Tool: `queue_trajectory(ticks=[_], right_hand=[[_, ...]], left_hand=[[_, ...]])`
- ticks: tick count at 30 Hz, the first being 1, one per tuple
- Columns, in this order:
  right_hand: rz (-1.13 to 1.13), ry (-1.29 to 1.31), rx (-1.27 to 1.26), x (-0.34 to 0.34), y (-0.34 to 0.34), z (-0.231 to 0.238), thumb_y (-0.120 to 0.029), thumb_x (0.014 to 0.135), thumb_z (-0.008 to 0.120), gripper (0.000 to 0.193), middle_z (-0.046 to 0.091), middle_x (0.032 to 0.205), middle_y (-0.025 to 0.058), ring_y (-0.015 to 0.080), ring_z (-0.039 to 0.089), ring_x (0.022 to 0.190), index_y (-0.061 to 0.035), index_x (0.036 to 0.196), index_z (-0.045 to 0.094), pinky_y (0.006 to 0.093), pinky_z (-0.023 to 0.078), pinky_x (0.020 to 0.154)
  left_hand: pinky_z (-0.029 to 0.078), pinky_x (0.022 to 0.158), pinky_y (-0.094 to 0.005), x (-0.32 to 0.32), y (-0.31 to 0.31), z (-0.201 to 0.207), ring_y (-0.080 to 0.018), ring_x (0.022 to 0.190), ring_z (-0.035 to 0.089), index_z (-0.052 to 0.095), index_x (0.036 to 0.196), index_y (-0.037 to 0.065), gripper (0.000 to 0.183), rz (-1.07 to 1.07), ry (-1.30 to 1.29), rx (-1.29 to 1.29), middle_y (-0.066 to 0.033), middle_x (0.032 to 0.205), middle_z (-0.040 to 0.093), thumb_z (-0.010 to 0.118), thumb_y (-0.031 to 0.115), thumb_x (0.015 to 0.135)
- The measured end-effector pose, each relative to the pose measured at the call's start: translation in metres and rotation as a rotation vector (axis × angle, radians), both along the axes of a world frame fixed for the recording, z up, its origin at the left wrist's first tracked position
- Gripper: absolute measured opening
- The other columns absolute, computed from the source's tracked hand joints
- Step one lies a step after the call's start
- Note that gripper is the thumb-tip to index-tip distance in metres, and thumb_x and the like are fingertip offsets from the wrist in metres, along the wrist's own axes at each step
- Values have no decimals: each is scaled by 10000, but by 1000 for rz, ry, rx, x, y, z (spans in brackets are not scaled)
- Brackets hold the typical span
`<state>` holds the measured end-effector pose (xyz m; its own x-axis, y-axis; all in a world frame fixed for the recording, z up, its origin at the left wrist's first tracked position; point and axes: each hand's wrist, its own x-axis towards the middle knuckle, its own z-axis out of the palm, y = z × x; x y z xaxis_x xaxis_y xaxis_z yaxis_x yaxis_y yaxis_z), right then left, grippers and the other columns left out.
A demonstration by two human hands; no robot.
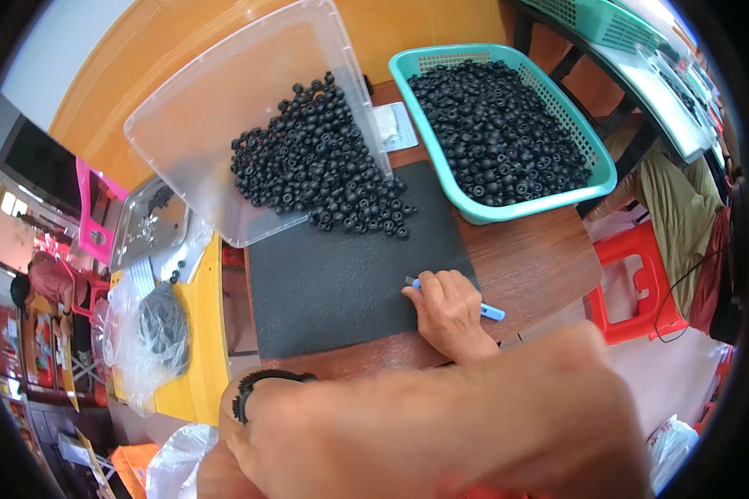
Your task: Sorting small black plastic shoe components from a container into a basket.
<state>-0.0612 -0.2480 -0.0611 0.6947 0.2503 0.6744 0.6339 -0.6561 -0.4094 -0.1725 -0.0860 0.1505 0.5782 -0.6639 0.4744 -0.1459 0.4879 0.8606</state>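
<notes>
My right hand (451, 314) rests on the dark grey mat (333, 291) near its right edge, fingers closed over a slim light-blue tool (493, 313). The tool's dark tip shows beside my thumb; its kind is hard to make out. Very close and blurred, my left hand and arm (441, 424) cross the lower picture, hiding part of my right forearm; the left fingers cannot be read. A black ridged band (262, 384) shows at its left end. Beyond the mat's far edge, small round black pieces with holes (308, 158) spill from a tipped clear plastic bin (200, 108) onto the mat.
A turquoise basket (466, 208) full of similar black pieces stands on the brown table (524, 258). On the left, a yellow surface (204, 333) bears a metal tray (146, 237) and a plastic bag (162, 333). Right, a red stool (649, 291) stands near a seated person (682, 191).
</notes>
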Motion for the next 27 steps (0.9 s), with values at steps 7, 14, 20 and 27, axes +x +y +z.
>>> queue_trajectory(ticks=[7,14,20,27], right_hand=[[-41,-10,-71,-3,-9,11,-108,791,732,203,516,722,102,271,532,638,-13,877,574,377,430,551],[-61,-1,-92,1,-11,7,-101,788,743,211,518,722,101,268,532,634,-13,893,582,376,429,550],[-44,-12,-115,-1,-8,11,-98,783,748,218,538,734,106,265,543,639,-8,905,590,372,436,553],[-73,36,-80,-5,-13,12,-95,837,713,176,543,748,116,294,552,674,0,924,593,400,433,577]], left_hand=[[424,869,-349,28,-4,3,-241,949,556,611,781,77,570,73,80,-26,-98,951,583,290,460,1054],[428,876,-344,51,3,-6,-242,946,562,618,777,65,556,85,108,-28,-119,965,585,312,439,1051],[432,882,-339,22,1,-12,-243,944,567,625,774,54,544,121,119,-16,-136,976,588,332,421,1048],[436,889,-334,30,-22,-20,-244,942,574,632,770,42,530,129,148,10,-156,990,590,355,401,1045]])
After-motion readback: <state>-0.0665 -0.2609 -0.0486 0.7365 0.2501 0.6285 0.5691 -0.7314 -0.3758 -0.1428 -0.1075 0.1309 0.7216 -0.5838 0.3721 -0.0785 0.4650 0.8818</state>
